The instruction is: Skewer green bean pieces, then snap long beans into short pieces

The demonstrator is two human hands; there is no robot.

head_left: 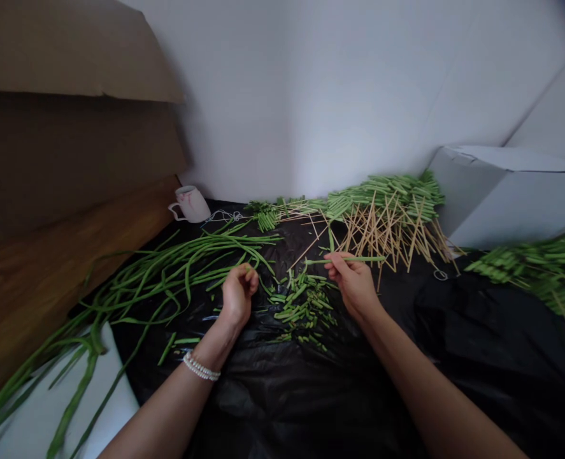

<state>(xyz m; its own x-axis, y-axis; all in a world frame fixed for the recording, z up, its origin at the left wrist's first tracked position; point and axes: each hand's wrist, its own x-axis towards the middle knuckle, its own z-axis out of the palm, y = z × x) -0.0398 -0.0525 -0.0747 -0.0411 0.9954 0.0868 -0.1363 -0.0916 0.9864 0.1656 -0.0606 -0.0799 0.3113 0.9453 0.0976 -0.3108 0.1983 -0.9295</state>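
Note:
My right hand (351, 280) pinches a straight length of long green bean (365, 259), held level above the black plastic sheet (282, 389). My left hand (239, 290), with a white beaded bracelet at its wrist, has its fingers curled together; what they hold, if anything, is hidden. Between and below the hands lies a heap of short bean pieces (306, 306). Whole long beans (186, 255) spread out to the left, close behind my left hand. Beyond my right hand, bean pieces threaded on thin wooden skewers (382, 223) are stacked against the wall.
A pale mug (192, 205) stands at the back left beside a thin tangled cord. A large cardboard box (72, 146) rises on the left. At the right is a white box (511, 191), with more skewered beans (540, 264) in front of it. A pale wall closes off the back.

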